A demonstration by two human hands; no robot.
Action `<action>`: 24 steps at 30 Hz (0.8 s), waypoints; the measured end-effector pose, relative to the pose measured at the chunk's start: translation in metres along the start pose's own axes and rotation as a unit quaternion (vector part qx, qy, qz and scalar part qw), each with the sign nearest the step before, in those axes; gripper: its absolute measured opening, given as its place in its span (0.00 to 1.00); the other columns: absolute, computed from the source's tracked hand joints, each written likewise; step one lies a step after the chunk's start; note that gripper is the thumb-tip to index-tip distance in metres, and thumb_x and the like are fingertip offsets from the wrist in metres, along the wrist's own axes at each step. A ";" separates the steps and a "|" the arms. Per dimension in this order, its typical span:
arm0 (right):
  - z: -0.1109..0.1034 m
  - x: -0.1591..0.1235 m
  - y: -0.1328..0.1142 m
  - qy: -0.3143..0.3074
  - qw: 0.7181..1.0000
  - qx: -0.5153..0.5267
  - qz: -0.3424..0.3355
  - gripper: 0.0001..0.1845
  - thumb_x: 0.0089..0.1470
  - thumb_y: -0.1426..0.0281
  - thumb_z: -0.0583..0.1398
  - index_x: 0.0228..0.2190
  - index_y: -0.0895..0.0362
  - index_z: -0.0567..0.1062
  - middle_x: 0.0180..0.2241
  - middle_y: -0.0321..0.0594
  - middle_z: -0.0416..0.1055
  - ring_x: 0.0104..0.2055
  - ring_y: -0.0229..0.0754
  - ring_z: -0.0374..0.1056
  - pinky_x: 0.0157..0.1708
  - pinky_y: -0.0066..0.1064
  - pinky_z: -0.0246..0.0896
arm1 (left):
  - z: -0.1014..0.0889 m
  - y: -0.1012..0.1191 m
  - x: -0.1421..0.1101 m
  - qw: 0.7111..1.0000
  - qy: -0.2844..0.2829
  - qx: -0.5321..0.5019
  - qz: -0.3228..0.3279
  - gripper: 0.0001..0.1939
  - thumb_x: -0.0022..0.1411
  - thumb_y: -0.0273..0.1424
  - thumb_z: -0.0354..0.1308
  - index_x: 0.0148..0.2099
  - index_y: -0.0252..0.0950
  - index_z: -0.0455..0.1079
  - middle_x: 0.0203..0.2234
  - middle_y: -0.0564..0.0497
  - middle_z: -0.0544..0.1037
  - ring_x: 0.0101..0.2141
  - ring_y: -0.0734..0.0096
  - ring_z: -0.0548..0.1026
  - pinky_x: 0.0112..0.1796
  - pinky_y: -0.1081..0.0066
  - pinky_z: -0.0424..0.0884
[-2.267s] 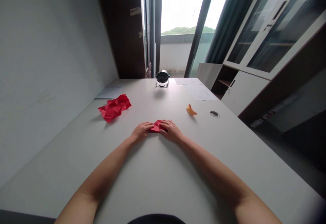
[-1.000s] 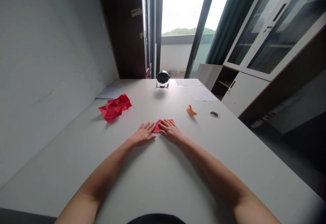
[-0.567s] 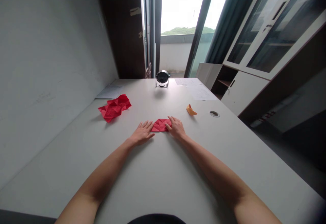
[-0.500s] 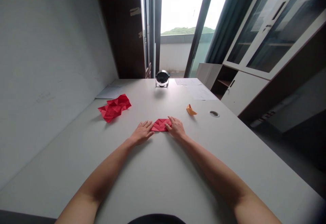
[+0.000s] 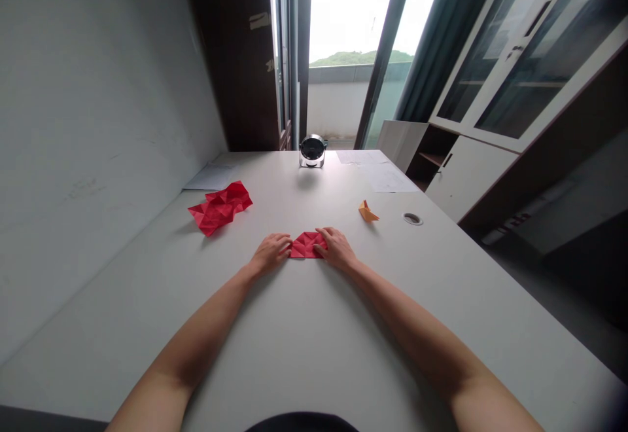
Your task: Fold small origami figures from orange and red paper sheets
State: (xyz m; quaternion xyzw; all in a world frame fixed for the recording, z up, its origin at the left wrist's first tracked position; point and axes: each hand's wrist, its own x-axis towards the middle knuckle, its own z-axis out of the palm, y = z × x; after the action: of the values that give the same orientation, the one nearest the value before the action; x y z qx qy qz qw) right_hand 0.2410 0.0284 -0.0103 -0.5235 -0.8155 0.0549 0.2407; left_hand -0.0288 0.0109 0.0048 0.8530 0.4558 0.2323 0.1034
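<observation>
A folded red paper [image 5: 306, 246] with crease lines lies flat on the white table, its outline narrower at the far edge. At its left end, my left hand [image 5: 270, 252] has its fingers curled against the paper's edge. My right hand [image 5: 337, 249] grips the right end, thumb on top and fingers at the far edge, hiding that corner. Farther off on the left rests a larger creased red paper [image 5: 220, 209], crumpled and partly unfolded. A small orange folded paper piece [image 5: 367, 212] stands beyond my right hand.
A round black device in a silver frame [image 5: 313, 149] stands at the table's far end. White sheets [image 5: 390, 177] lie at the far right, another paper [image 5: 210, 177] by the left wall. A cable hole [image 5: 413, 219] is set in the table [image 5: 314, 340] on the right.
The folded red paper has shifted slightly toward me and left. My left fingers, flat and spread before, are now curled at its edge; my right hand has moved a little left with it.
</observation>
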 end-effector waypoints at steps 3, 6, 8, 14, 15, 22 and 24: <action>-0.001 0.000 -0.001 0.001 1.000 0.007 -0.007 0.28 0.58 0.59 0.59 0.58 0.53 0.66 0.52 0.47 0.67 0.55 0.49 0.62 0.57 0.40 0.53 | 0.004 -0.004 0.001 1.000 -0.004 0.012 -0.017 0.21 0.61 0.35 0.57 0.57 0.39 0.69 0.58 0.44 0.69 0.57 0.57 0.66 0.59 0.56 0.60; -0.002 0.000 -0.001 0.003 1.000 0.013 -0.009 0.27 0.58 0.59 0.58 0.58 0.53 0.67 0.51 0.47 0.68 0.54 0.49 0.62 0.56 0.40 0.55 | 0.006 -0.006 0.002 1.000 -0.010 0.012 -0.018 0.20 0.60 0.30 0.55 0.55 0.39 0.70 0.58 0.44 0.69 0.58 0.58 0.65 0.59 0.56 0.60; -0.002 0.000 -0.002 0.000 1.000 0.019 -0.010 0.27 0.58 0.59 0.58 0.57 0.53 0.67 0.51 0.47 0.68 0.53 0.48 0.63 0.56 0.40 0.56 | 0.006 -0.007 0.003 1.000 -0.013 0.007 -0.022 0.19 0.58 0.27 0.54 0.53 0.40 0.71 0.58 0.45 0.69 0.58 0.59 0.65 0.60 0.56 0.59; -0.006 -0.001 -0.006 -0.035 0.996 0.042 -0.067 0.29 0.57 0.58 0.60 0.58 0.50 0.66 0.53 0.46 0.67 0.56 0.49 0.62 0.57 0.42 0.55 | 0.006 -0.005 0.004 0.999 -0.019 -0.002 -0.025 0.20 0.57 0.24 0.52 0.51 0.39 0.72 0.58 0.45 0.69 0.58 0.61 0.65 0.60 0.56 0.58; -0.007 -0.001 -0.007 -0.042 0.995 0.045 -0.076 0.29 0.57 0.59 0.61 0.59 0.50 0.66 0.53 0.46 0.67 0.56 0.49 0.62 0.57 0.42 0.55 | 0.006 -0.005 0.004 0.999 -0.020 0.000 -0.026 0.20 0.57 0.24 0.52 0.51 0.39 0.72 0.58 0.45 0.69 0.58 0.61 0.65 0.61 0.56 0.58; -0.011 -0.002 -0.013 -0.059 0.990 0.070 -0.104 0.30 0.56 0.60 0.62 0.59 0.49 0.65 0.51 0.45 0.68 0.54 0.48 0.63 0.56 0.41 0.57 | 0.011 -0.006 0.004 0.999 -0.028 0.019 -0.026 0.25 0.56 0.22 0.52 0.56 0.39 0.70 0.59 0.45 0.68 0.60 0.61 0.63 0.61 0.57 0.56; -0.011 -0.003 -0.016 -0.059 0.991 0.069 -0.103 0.30 0.56 0.60 0.62 0.59 0.49 0.65 0.51 0.45 0.68 0.54 0.48 0.63 0.55 0.41 0.58 | 0.013 -0.005 0.004 0.999 -0.025 0.024 -0.027 0.25 0.57 0.22 0.52 0.57 0.39 0.69 0.60 0.45 0.67 0.60 0.61 0.63 0.62 0.57 0.56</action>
State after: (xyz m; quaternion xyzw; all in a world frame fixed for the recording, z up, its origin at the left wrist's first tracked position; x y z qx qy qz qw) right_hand 0.2337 0.0172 0.0040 -0.4146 -0.8721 0.1162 0.2323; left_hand -0.0247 0.0173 -0.0071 0.8480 0.4815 0.1973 0.1002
